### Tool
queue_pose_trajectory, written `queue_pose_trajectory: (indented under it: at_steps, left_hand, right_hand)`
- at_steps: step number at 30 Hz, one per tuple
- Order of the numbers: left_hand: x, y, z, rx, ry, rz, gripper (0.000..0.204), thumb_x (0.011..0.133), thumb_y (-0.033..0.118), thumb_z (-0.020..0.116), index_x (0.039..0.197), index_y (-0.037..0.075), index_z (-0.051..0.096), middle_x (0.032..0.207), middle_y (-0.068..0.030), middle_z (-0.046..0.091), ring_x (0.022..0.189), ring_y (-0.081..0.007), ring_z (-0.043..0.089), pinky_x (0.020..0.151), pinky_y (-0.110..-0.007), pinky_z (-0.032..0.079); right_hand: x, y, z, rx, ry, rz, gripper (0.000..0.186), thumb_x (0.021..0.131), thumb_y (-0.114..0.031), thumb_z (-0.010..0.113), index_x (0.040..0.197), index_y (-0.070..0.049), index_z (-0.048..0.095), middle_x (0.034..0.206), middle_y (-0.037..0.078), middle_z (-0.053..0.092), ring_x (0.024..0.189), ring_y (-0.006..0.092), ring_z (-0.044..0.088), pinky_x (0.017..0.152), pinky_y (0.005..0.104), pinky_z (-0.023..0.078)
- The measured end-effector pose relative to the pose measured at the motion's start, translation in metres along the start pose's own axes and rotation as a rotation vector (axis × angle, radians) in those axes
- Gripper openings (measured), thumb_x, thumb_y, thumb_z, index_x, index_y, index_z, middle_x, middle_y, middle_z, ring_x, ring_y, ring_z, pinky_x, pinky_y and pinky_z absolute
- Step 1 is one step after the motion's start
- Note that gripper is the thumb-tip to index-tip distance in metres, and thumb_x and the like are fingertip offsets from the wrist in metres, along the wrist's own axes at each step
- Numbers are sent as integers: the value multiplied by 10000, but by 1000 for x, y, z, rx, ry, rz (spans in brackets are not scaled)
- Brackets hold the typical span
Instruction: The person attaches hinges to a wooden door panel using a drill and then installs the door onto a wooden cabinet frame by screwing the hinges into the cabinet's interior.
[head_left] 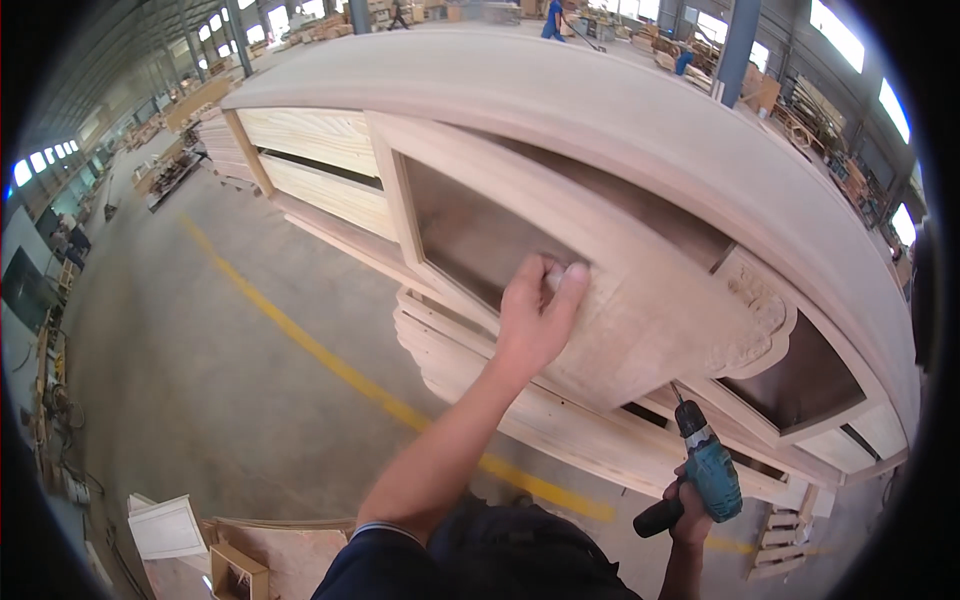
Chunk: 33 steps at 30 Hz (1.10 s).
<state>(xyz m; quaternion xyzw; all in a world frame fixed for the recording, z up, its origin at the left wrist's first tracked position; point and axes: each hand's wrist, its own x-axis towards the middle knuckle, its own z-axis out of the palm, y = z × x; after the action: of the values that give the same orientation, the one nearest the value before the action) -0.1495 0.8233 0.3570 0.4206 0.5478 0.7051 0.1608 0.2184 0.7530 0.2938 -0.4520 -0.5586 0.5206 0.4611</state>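
My left hand point(540, 315) is closed, thumb and fingers pinched together at the inner corner of a pale wooden frame point(480, 180) with a dark opening. What sits between the fingertips is too small to make out. In my right hand point(690, 515) is a teal and black cordless drill point(712, 475), gripped by its handle. Its thin bit points up and touches or nearly touches the lower edge of a broad wooden panel point(640, 340). A carved ornament point(757, 310) shows on this panel's right part. All of it belongs to a large unfinished wooden cabinet point(590, 95).
Slatted drawer fronts point(320, 165) fill the cabinet's left end. A yellow line point(330, 350) crosses the concrete floor. At the lower left lie a white panel point(165, 527) and a small wooden box point(238, 572). A pallet point(780, 540) stands lower right. Another person point(553, 20) is far behind.
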Motion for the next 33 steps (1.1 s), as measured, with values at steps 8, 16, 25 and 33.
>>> queue_pose_trajectory:
  at_steps: [8,16,25,33]
  left_hand:
    - [-56,-17,-94,224,123,119,318,1026,324,544,866,49,525,729,-16,523,682,-117,526,603,-261,449]
    - [-41,2,-209,-603,-571,25,575,1088,501,189,761,114,460,693,-23,433,631,-173,392,632,-311,375]
    - [-51,54,-211,-274,-190,-115,610,1092,493,144,684,133,419,603,-12,443,542,-162,381,589,-315,369]
    - [-40,50,-244,-295,-338,-106,599,1099,469,172,718,110,462,634,-33,498,559,-168,437,610,-328,394]
  right_hand:
    - [46,15,41,368,-291,147,272,879,-88,647,1137,-19,598,985,69,625,745,163,613,683,307,512]
    - [116,34,194,538,-581,331,234,894,-53,650,1125,-28,617,1008,79,649,769,177,639,716,328,532]
    - [194,59,326,650,-553,495,165,898,-81,662,1059,-55,643,948,60,658,721,166,637,649,330,541]
    - [210,67,364,681,-552,496,171,904,-84,661,1073,-73,637,954,42,661,718,137,627,647,298,536]
